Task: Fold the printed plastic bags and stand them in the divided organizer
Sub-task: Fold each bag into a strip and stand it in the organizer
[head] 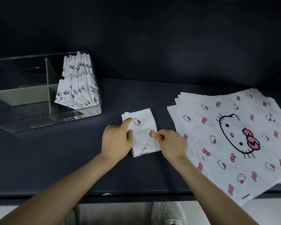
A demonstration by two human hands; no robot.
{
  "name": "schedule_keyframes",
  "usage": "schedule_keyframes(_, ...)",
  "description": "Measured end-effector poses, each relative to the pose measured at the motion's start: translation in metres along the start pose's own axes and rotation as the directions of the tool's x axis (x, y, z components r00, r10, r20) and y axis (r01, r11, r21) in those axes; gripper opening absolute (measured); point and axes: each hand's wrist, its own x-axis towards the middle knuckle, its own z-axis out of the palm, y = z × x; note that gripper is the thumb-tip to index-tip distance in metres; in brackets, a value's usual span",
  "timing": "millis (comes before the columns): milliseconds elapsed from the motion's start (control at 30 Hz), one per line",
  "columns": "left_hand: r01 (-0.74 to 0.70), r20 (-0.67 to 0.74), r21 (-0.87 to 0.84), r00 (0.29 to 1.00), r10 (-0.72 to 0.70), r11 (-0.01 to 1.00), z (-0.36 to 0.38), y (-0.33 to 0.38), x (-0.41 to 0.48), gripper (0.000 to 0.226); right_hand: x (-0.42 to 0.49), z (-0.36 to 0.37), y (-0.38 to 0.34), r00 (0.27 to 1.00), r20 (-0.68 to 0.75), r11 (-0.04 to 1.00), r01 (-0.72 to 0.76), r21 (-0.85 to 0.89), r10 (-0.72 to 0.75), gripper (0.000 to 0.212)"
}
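Note:
A folded white bag point(142, 127) printed with cat faces and pink bows lies flat on the dark table, in the middle. My left hand point(117, 140) rests on its left edge, forefinger stretched onto the upper left corner, thumb touching the side. My right hand point(170, 143) pinches the bag's right edge beside a pink bow. A clear divided organizer point(88, 114) stands at the left. Several folded bags point(78, 88) stand upright in its two right compartments. A stack of flat unfolded bags point(234, 140) lies at the right.
The organizer's left compartments point(23, 85) hold nothing; grey-green dividers point(48, 82) split it. The table's front edge point(136, 194) runs below my forearms, and the bag stack overhangs it at the right. A dark wall point(152, 38) rises behind. Shoes point(167, 213) show on the floor below.

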Motion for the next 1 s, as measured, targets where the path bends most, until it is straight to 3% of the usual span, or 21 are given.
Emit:
schedule_keyframes(133, -0.059, -0.007, 0.238, 0.998, 0.063, 0.969, -0.002, -0.005, 0.002, 0.042, 0.002, 0.0, -0.003, 1.0, 0.001, 0.998, -0.008, -0.06, 0.008, 0.048)
schedule_keyframes(233, -0.228, -0.024, 0.278, 0.969, 0.244, 0.933, 0.002, -0.007, 0.002, 0.034, 0.004, 0.001, -0.004, 1.0, -0.001, 0.996, -0.014, -0.085, 0.014, 0.049)
schedule_keyframes(333, -0.383, 0.239, 0.135, 0.908, 0.345, 0.914, 0.004, 0.01, 0.001, 0.054, 0.004, 0.001, -0.005, 1.0, 0.0, 0.996, -0.019, -0.084, 0.02, 0.049)
schedule_keyframes(400, -0.348, 0.373, 0.056, 0.876, 0.304, 0.936, 0.007, 0.015, -0.002, 0.08, 0.005, 0.0, -0.005, 1.0, 0.005, 0.996, -0.024, -0.088, 0.024, 0.049)
schedule_keyframes(467, -0.332, 0.419, 0.038, 0.862, 0.286, 0.943, 0.014, 0.007, -0.005, 0.088, 0.005, 0.0, -0.005, 1.0, 0.012, 0.996, -0.027, -0.085, 0.028, 0.048)
schedule_keyframes(667, -0.4, 0.462, 0.123, 0.833, 0.305, 0.908, 0.012, -0.006, -0.002, 0.087, 0.005, 0.0, -0.004, 1.0, 0.003, 0.995, -0.019, -0.097, 0.02, 0.042)
schedule_keyframes(800, -0.452, 0.524, 0.059, 0.773, 0.358, 0.89, 0.003, -0.018, 0.009, 0.082, 0.002, 0.002, -0.001, 1.0, -0.007, 0.997, -0.018, -0.077, 0.017, 0.048)
schedule_keyframes(900, -0.502, 0.524, 0.057, 0.751, 0.403, 0.863, 0.004, -0.027, 0.011, 0.068, -0.002, -0.001, 0.002, 0.999, -0.002, 0.998, -0.045, 0.036, 0.045, 0.052)
schedule_keyframes(1000, -0.517, 0.512, 0.09, 0.757, 0.406, 0.851, 0.006, -0.026, 0.01, 0.07, -0.015, -0.003, 0.009, 0.998, 0.019, 0.98, -0.054, 0.193, 0.052, 0.035)
